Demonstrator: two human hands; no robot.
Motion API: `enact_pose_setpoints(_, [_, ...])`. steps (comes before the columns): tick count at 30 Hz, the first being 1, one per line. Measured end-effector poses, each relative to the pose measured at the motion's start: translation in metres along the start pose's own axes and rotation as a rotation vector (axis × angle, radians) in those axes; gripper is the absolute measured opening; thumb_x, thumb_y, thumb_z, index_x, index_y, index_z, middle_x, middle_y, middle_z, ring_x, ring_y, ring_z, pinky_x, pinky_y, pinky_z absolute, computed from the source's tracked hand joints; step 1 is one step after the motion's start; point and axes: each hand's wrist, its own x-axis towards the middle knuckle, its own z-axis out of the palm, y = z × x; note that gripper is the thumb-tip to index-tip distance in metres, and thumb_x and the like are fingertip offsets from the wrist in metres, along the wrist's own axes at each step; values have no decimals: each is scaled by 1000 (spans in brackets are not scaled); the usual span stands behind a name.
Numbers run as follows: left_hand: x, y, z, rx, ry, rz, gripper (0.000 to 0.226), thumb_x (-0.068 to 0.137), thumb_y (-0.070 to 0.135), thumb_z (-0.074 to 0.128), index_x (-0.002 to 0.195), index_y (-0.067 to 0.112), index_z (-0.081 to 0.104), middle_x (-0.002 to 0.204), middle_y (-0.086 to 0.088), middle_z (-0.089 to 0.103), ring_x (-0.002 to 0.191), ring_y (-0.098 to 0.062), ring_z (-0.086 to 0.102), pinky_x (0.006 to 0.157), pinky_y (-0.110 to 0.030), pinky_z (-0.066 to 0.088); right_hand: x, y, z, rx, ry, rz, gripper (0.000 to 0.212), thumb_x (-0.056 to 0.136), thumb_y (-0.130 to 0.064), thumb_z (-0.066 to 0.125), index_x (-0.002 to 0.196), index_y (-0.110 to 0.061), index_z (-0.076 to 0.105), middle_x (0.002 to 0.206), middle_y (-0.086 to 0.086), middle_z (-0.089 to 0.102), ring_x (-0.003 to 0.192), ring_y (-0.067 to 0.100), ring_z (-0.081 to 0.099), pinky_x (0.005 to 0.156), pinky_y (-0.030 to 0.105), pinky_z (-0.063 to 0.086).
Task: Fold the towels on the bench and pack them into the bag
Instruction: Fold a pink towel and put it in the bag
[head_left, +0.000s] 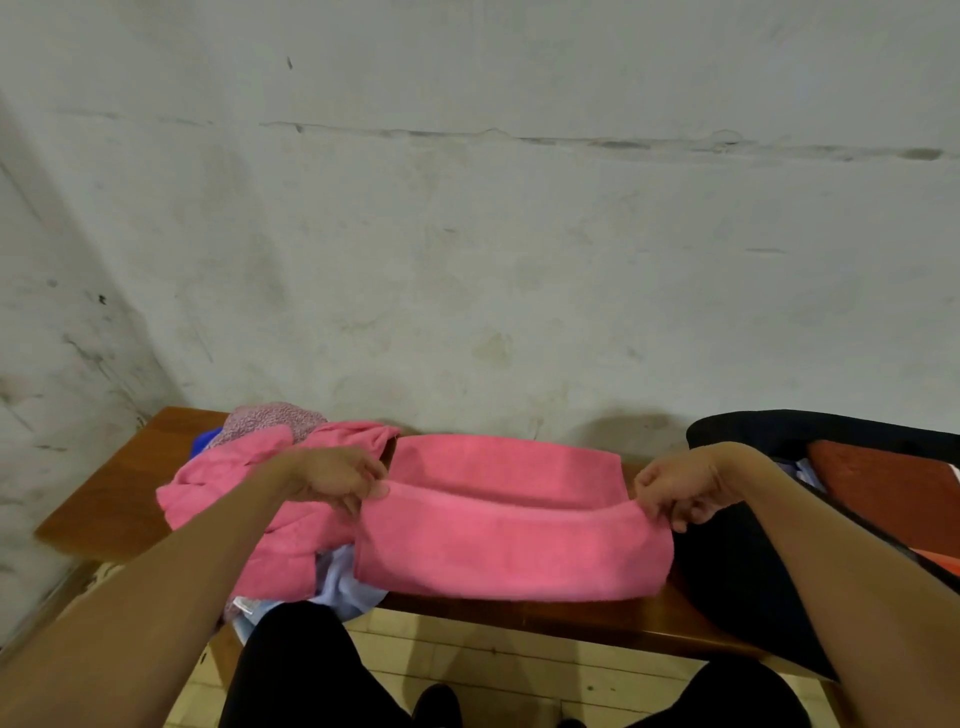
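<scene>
A pink towel (511, 545) lies across the middle of the wooden bench (109, 499), its near half lifted and partly doubled over the far half. My left hand (337, 475) pinches the towel's upper left corner. My right hand (680, 491) pinches the upper right corner. A black bag (737, 582) stands open at the right end of the bench, with a red-brown folded cloth (883, 488) inside it. A heap of unfolded towels (244, 499), mostly pink with pale blue and speckled pieces, sits on the left part of the bench.
A stained grey wall (467, 234) rises directly behind the bench. Below the bench's front edge are a tiled floor (498, 660) and my legs in black trousers (296, 670).
</scene>
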Motion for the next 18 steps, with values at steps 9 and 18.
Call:
enact_pose_setpoints(9, [47, -1, 1, 110, 657, 231, 16, 91, 6, 63, 101, -2, 73, 118, 0, 66, 87, -22, 69, 59, -26, 58, 43, 9, -1, 153, 717, -292, 21, 87, -10, 70, 70, -9, 58, 60, 8, 63, 36, 6, 50, 38, 18, 37])
enact_pose_setpoints(18, [74, 8, 0, 253, 837, 179, 17, 86, 3, 64, 70, 6, 67, 67, -11, 65, 66, -21, 56, 61, -29, 42, 74, 2, -4, 75, 890, -336, 13, 89, -7, 62, 78, -14, 63, 76, 4, 66, 76, 22, 63, 59, 26, 44])
